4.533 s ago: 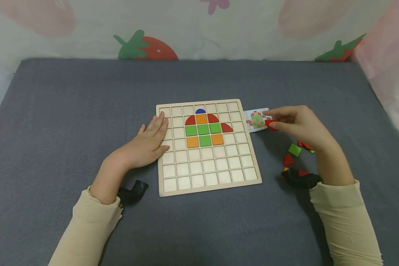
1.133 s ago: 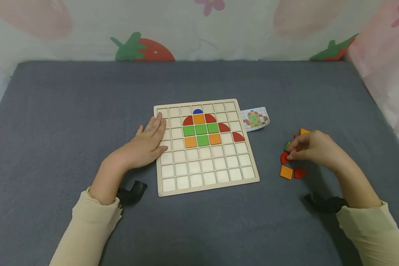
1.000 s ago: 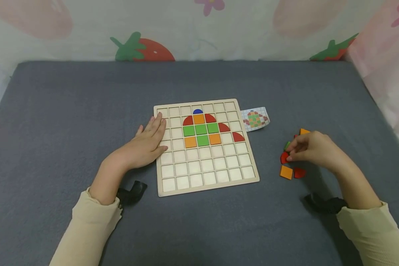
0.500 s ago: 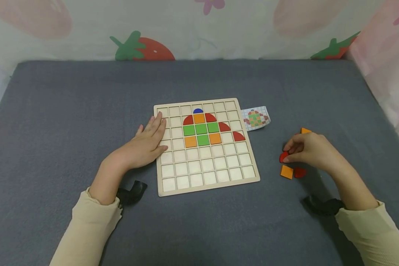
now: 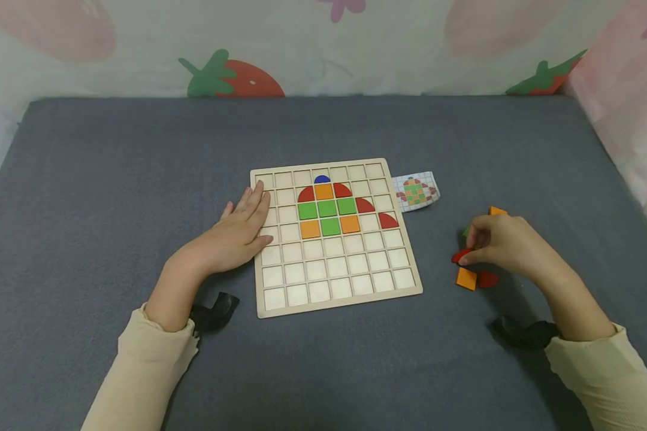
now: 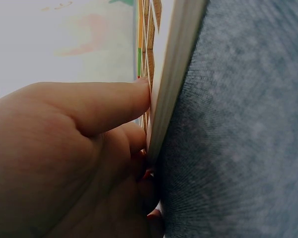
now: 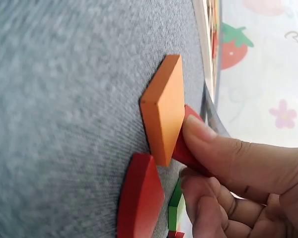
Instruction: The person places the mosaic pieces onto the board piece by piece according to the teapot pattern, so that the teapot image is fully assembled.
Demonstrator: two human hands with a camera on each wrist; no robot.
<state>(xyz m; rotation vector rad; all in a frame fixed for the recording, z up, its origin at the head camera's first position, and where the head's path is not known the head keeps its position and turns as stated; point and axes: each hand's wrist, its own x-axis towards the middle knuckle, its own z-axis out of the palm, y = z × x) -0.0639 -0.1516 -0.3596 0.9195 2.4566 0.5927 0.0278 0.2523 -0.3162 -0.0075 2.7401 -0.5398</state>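
Note:
My left hand [image 5: 229, 242] rests on the left edge of a wooden grid board [image 5: 339, 304], fingers straight and spread over it. In the board's cells lie green and orange squares, red quarter-circle pieces and a blue half-circle piece [image 5: 322, 179]. To the right of the board, my right hand [image 5: 504, 242] pinches a red quarter-circle tile [image 5: 462, 255] between thumb and fingers, the tile tilted. Beside it on the cloth lie an orange square tile [image 7: 164, 114] and another red tile [image 7: 140, 198]. A green tile [image 7: 176, 206] is partly hidden behind the fingers.
A printed pattern card [image 5: 416, 191] sticks out from under the board's right edge. Another orange tile [image 5: 498, 211] lies just beyond the right hand. Dark grey cloth [image 5: 140, 149] covers the table, with a strawberry-print curtain [image 5: 399, 48] behind it.
Since the oldest frame, a red quarter-circle has been set in the board's right column and my right hand has gone back to the loose tiles. Lately the red tile in its fingers has tipped.

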